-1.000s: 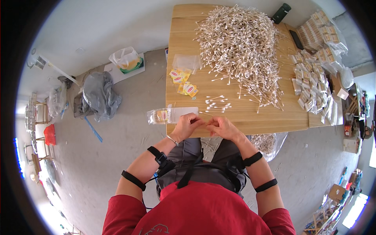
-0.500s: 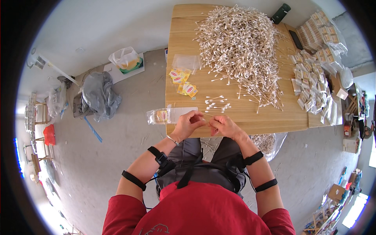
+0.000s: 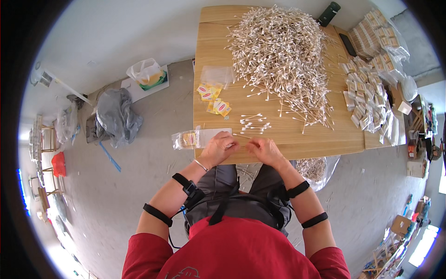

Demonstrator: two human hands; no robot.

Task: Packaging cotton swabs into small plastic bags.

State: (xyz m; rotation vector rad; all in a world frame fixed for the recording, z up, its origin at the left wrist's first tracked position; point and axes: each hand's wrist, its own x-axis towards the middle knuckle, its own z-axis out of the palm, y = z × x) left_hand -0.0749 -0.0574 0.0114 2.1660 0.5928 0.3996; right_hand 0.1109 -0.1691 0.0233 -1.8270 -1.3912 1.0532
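Both hands meet at the near edge of a wooden table, a small gap between them. My left hand [image 3: 220,149] is closed, fingers and thumb pinched together; whatever they may hold is too small to make out. My right hand [image 3: 265,151] is also closed, its fingertips bent toward the left hand, contents hidden. A single cotton swab [image 3: 241,136] shows just beyond the fingertips. Farther out lies a small row of cotton swabs [image 3: 254,123]. Beside my left hand is a clear bag holding a filled pack of swabs [image 3: 189,139], partly over the table's left edge.
A large heap of cotton swabs [image 3: 281,60] covers the table's far half. Yellow printed cards [image 3: 213,99] and clear bags [image 3: 217,76] lie at left. Stacked packs [image 3: 367,97] fill the right side; a dark bottle [image 3: 329,14] stands at the back. Below hangs a bag of swabs [image 3: 312,169].
My hands have drawn slightly apart, the left one shifting a little left and nearer. A swab now shows beyond the fingertips. The whole view has shifted slightly.
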